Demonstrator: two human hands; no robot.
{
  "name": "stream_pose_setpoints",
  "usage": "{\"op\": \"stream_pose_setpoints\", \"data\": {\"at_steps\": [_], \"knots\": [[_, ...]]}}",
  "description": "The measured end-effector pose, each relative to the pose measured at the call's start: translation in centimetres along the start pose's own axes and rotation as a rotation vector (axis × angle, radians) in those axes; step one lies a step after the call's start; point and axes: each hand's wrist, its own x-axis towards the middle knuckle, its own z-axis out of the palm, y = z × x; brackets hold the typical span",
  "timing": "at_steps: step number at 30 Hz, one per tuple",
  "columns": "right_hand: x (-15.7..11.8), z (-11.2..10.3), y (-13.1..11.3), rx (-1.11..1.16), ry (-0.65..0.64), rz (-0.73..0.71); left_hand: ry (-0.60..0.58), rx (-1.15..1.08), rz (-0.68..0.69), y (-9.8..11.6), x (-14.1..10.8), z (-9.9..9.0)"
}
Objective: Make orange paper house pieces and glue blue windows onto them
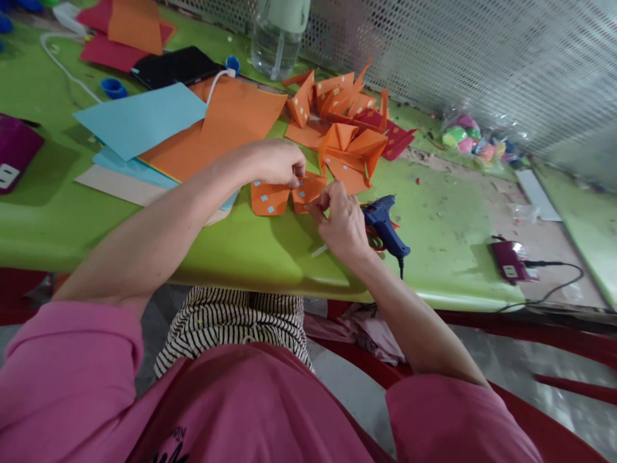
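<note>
In the head view, a folded orange paper piece (270, 199) with small pale blue squares lies in front of me on the green table. My left hand (284, 164) pinches its upper middle from behind. My right hand (340, 215) has thumb and finger closed on the right flap of the same piece. A blue glue gun (383, 225) rests just right of my right hand, partly over something red and round. Beneath that hand pokes out a short whitish stick (319, 250). Behind my hands stand several folded orange paper shapes (354, 151) with squares on them.
Blue sheets (144, 119) and orange sheets (207, 141) lie at left, near a black phone (176, 66) with a white cable. A water bottle (279, 38) stands at the back by a perforated panel. Right, a purple box (513, 260) trails a black cord.
</note>
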Motion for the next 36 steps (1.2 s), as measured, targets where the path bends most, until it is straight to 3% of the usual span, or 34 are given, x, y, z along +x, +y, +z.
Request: {"op": "stream_pose_setpoints", "data": {"at_steps": [15, 25, 30, 36], "knots": [[0.0, 0.1, -0.7, -0.204, 0.017, -0.032, 0.012, -0.005, 0.005, 0.1, -0.1, 0.0], [0.1, 0.0, 1.5, -0.085, 0.162, -0.059, 0.081, 0.009, 0.007, 0.0, 0.2, 0.4], [-1.1, -1.4, 2.8, -0.059, 0.232, -0.193, 0.119, -0.013, 0.038, -0.4, 0.7, 0.7], [-2.0, -0.8, 3.0, -0.237, 0.119, -0.403, 0.157, -0.090, 0.033, -0.7, 1.0, 1.1]]}}
